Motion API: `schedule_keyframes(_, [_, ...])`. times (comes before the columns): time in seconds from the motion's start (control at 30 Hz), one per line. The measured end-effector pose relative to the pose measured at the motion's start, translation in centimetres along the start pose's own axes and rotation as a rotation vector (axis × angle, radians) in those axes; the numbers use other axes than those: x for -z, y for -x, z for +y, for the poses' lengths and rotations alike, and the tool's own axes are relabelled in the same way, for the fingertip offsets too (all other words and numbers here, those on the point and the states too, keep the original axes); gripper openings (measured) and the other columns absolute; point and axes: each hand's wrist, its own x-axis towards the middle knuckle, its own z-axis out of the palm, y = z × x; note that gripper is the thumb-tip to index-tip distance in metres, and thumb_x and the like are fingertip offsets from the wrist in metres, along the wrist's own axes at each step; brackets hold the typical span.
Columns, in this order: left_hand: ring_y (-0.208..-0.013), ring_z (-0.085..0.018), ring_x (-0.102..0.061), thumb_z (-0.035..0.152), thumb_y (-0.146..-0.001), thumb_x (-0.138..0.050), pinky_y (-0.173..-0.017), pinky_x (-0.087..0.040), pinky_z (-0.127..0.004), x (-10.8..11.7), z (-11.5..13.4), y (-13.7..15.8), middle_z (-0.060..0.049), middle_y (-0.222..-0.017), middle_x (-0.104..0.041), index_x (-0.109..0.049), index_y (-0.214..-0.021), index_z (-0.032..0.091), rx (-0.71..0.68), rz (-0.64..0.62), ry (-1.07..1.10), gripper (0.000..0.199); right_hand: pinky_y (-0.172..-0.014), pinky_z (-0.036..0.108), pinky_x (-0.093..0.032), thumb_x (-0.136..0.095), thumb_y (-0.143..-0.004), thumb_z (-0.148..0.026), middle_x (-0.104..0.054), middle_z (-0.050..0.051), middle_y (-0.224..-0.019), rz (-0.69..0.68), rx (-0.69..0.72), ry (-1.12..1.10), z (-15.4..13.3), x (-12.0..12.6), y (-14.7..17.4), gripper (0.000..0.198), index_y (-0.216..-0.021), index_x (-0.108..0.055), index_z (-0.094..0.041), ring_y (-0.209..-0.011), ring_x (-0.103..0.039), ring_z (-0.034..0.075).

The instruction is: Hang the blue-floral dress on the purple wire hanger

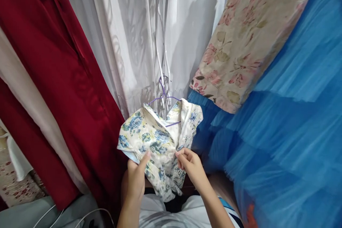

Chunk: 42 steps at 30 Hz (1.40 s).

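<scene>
A white garment with blue and yellow flowers (156, 140) hangs on a thin purple hanger (163, 92), its open neckline facing me. My left hand (137, 176) grips the garment's left side, thumb on the front and the other fingers hidden behind the cloth. At the front edge below the neckline, my right hand (188, 160) pinches the fabric between thumb and fingertips. The hanger's hook meets a pale metal hanging piece (162, 53) in front of white cloth. The garment's lower part droops toward my lap.
Long red cloth (66, 89) hangs at left, white curtain-like fabric (128, 35) behind. On the right are a beige floral cloth (235, 50) and blue layered tulle (280, 142). White cables (93, 212) lie at lower left over a grey surface (21, 215).
</scene>
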Motion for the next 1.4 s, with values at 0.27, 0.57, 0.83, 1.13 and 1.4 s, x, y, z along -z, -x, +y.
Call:
schedule_keyframes(0.27, [-0.091,-0.018,-0.061,0.024,-0.079,-0.066,-0.081,-0.048,-0.029,-0.1,-3.0,0.3,-0.004,-0.097,-0.063,-0.060,-0.098,0.021,-0.317,-0.005,-0.353,0.021,-0.044,0.024,-0.025,-0.068,-0.078,-0.046,-0.051,-0.003,-0.042,-0.086,-0.074,0.030,0.5,-0.5,1.0,0.033,-0.065,-0.052,-0.020,-0.038,-0.039,0.010])
schedule_keyframes(0.57, [-0.076,-0.019,-0.060,0.022,-0.088,-0.049,-0.071,-0.044,-0.028,-2.7,-5.5,3.4,-0.002,-0.078,-0.065,-0.056,-0.080,0.022,-0.226,-0.400,-0.704,0.010,-0.042,0.023,-0.026,-0.067,-0.078,-0.045,-0.046,-0.004,-0.039,-0.119,-0.062,-0.039,-1.4,-2.1,0.9,0.037,-0.056,-0.052,-0.020,-0.037,-0.035,0.009])
schedule_keyframes(0.83, [-0.073,-0.020,-0.060,0.016,-0.080,-0.055,-0.067,-0.043,-0.029,-0.4,-6.2,1.2,-0.002,-0.077,-0.065,-0.056,-0.077,0.023,-0.268,-0.535,-0.946,0.008,-0.041,0.025,-0.014,-0.072,-0.071,-0.038,-0.036,-0.006,-0.040,-0.034,0.186,-0.216,-12.2,-2.3,-10.1,0.037,-0.049,-0.050,-0.019,-0.038,-0.022,0.005])
schedule_keyframes(1.13, [-0.086,-0.018,-0.064,0.020,-0.087,-0.058,-0.087,-0.048,-0.031,-3.8,4.0,-4.0,-0.003,-0.090,-0.067,-0.057,-0.124,0.026,-0.610,-0.369,-0.512,0.038,-0.044,0.023,-0.020,-0.066,-0.080,-0.040,-0.046,-0.006,-0.043,0.065,0.284,-0.182,-10.5,-3.2,-6.3,0.026,-0.068,-0.056,-0.018,-0.039,-0.033,0.008])
schedule_keyframes(1.4, [-0.085,-0.018,-0.062,0.025,-0.094,-0.052,-0.081,-0.047,-0.029,-9.7,9.6,-8.2,-0.005,-0.087,-0.068,-0.066,-0.088,0.019,-1.014,-0.497,-0.754,0.017,-0.044,0.022,-0.023,-0.064,-0.081,-0.040,-0.043,-0.007,-0.045,0.092,0.390,-0.033,-10.4,-2.6,-7.5,0.027,-0.069,-0.051,-0.020,-0.040,-0.033,0.007])
